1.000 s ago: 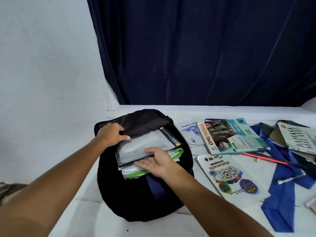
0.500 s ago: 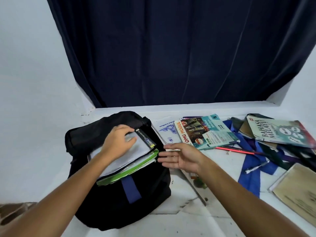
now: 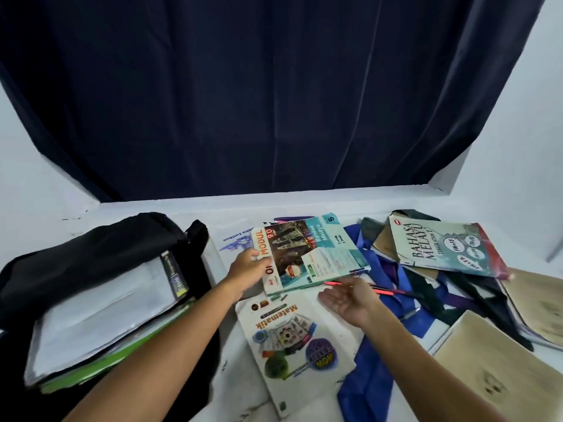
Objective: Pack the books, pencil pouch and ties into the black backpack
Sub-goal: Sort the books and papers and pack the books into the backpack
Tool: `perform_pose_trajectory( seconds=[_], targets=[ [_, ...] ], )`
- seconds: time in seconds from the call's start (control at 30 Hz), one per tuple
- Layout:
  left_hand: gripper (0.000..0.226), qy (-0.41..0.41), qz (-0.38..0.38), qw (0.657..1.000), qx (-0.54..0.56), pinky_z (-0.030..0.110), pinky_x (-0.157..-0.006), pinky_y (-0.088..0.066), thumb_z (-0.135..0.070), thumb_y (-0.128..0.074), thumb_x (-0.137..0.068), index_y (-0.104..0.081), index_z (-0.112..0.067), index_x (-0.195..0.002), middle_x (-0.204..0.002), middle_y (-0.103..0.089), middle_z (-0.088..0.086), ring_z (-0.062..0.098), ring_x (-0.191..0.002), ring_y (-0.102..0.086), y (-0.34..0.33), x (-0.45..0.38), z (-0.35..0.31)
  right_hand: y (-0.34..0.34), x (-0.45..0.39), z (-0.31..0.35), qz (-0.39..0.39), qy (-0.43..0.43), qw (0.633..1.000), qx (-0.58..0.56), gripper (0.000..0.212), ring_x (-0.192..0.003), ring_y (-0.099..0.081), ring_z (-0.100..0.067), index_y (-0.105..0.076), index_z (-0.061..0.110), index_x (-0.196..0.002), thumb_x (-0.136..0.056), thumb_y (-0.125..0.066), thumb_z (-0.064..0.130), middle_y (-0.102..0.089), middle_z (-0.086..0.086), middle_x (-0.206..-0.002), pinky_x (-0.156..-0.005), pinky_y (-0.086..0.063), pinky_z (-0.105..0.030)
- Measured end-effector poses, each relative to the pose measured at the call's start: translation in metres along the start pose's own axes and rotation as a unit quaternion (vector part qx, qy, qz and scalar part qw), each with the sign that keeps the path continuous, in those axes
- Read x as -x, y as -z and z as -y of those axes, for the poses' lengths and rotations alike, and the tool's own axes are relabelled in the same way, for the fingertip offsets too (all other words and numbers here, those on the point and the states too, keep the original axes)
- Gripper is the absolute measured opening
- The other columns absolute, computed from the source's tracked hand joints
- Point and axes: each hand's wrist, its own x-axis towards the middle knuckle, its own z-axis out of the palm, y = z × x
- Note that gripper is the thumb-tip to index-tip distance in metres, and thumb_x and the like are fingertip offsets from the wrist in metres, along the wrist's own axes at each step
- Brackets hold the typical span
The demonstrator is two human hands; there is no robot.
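Teal-covered module book (image 3: 316, 257) sits pinched at its near-left corner by my left hand (image 3: 248, 269), while my right hand (image 3: 350, 300) hovers palm-up with relaxed fingers just below its front edge, holding nothing. Beside my left arm lies the black backpack (image 3: 91, 248), mouth agape with books (image 3: 100, 312) sticking out; the Matematik book (image 3: 292, 336) and blue ties (image 3: 374, 376) rest on the white table (image 3: 237, 370).
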Motion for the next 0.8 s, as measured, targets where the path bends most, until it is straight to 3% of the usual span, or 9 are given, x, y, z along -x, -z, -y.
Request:
perform_pose_trajectory(
  seconds=[0.1,0.23,0.3,0.37,0.43,0.5,0.57,0.7,0.8],
  targets=[
    [0.019,0.041,-0.018,0.998,0.038,0.032,-0.082,-0.045,-0.030,-0.056,-0.097,-0.047,-0.017,-0.108,-0.107,-0.057,0.001,0.021,-0.101,-0.055,-0.019,-0.006,-0.005,-0.004,-0.010,0.002,0.009,-0.021,0.999,-0.042,0.026,-0.122,-0.053,-0.040,-0.052,-0.007,-0.119,-0.098,-0.046,0.006,-0.057,-0.029,-0.121,-0.097,-0.047,-0.049],
    [0.011,0.075,-0.033,0.991,0.106,0.040,-0.081,-0.053,-0.028,-0.059,-0.095,-0.052,-0.020,-0.093,-0.101,-0.068,0.009,0.025,-0.097,-0.063,-0.028,-0.017,-0.005,-0.011,-0.024,0.001,0.013,-0.037,0.997,-0.073,0.019,-0.107,-0.062,-0.035,-0.056,-0.005,-0.109,-0.097,-0.047,0.007,-0.065,-0.026,-0.107,-0.091,-0.053,-0.044],
    [0.010,0.103,-0.038,0.983,0.150,0.042,-0.076,-0.059,-0.024,-0.061,-0.093,-0.060,-0.015,-0.094,-0.097,-0.072,0.014,0.028,-0.090,-0.069,-0.029,-0.021,-0.005,-0.014,-0.027,0.000,0.012,-0.048,0.997,-0.067,0.013,-0.083,-0.060,-0.030,-0.056,-0.002,-0.097,-0.096,-0.046,0.006,-0.063,-0.023,-0.091,-0.072,-0.057,-0.037],
    [0.011,0.123,-0.034,0.977,0.170,0.037,-0.063,-0.058,-0.020,-0.062,-0.092,-0.064,-0.010,-0.096,-0.093,-0.073,0.016,0.028,-0.083,-0.070,-0.029,-0.023,-0.004,-0.018,-0.026,-0.002,-0.006,-0.059,0.997,-0.057,0.011,-0.074,-0.055,-0.026,-0.056,0.000,-0.093,-0.096,-0.047,0.006,-0.065,-0.024,-0.099,-0.051,-0.054,-0.028],
    [0.011,0.136,-0.041,0.974,0.179,0.033,-0.059,-0.054,-0.017,-0.061,-0.091,-0.065,-0.009,-0.098,-0.090,-0.073,0.016,0.027,-0.079,-0.070,-0.029,-0.025,-0.003,-0.022,-0.027,-0.004,-0.017,-0.063,0.996,-0.053,0.015,-0.068,-0.055,-0.022,-0.059,0.002,-0.104,-0.095,-0.048,0.007,-0.070,-0.023,-0.105,-0.043,-0.049,-0.022],
    [0.015,0.153,-0.048,0.965,0.207,0.034,-0.061,-0.056,-0.017,-0.063,-0.090,-0.066,-0.007,-0.101,-0.090,-0.074,0.017,0.029,-0.080,-0.071,-0.028,-0.030,-0.004,-0.025,-0.029,-0.004,-0.027,-0.062,0.997,-0.046,0.027,-0.055,-0.051,-0.014,-0.060,0.004,-0.119,-0.094,-0.051,0.010,-0.073,-0.017,-0.082,-0.043,-0.043,-0.021],
    [0.016,0.166,-0.047,0.952,0.252,0.032,-0.054,-0.054,-0.021,-0.063,-0.092,-0.063,-0.006,-0.100,-0.090,-0.073,0.018,0.029,-0.079,-0.071,-0.026,-0.031,-0.008,-0.028,-0.033,0.001,-0.036,-0.053,0.997,-0.045,0.030,-0.047,-0.044,-0.010,-0.061,0.004,-0.120,-0.093,-0.058,0.016,-0.064,-0.006,-0.060,-0.045,-0.038,-0.020],
    [0.024,0.181,-0.020,0.924,0.337,0.038,-0.055,-0.058,-0.029,-0.063,-0.093,-0.059,-0.006,-0.094,-0.087,-0.068,0.017,0.029,-0.077,-0.066,-0.025,-0.032,-0.021,-0.041,-0.028,0.012,-0.017,-0.034,0.998,-0.054,0.033,-0.053,-0.051,-0.011,-0.061,0.006,-0.113,-0.087,-0.072,0.024,-0.061,-0.004,-0.060,-0.055,-0.047,-0.027],
    [0.033,0.177,-0.017,0.913,0.367,0.035,-0.051,-0.057,-0.038,-0.061,-0.094,-0.063,-0.006,-0.101,-0.086,-0.068,0.017,0.027,-0.075,-0.066,-0.028,-0.034,-0.025,-0.051,-0.023,0.011,-0.008,-0.010,0.997,-0.070,0.046,-0.085,-0.071,-0.032,-0.051,0.010,-0.125,-0.085,-0.073,0.014,-0.071,-0.020,-0.098,-0.064,-0.058,-0.046]
  ],
)
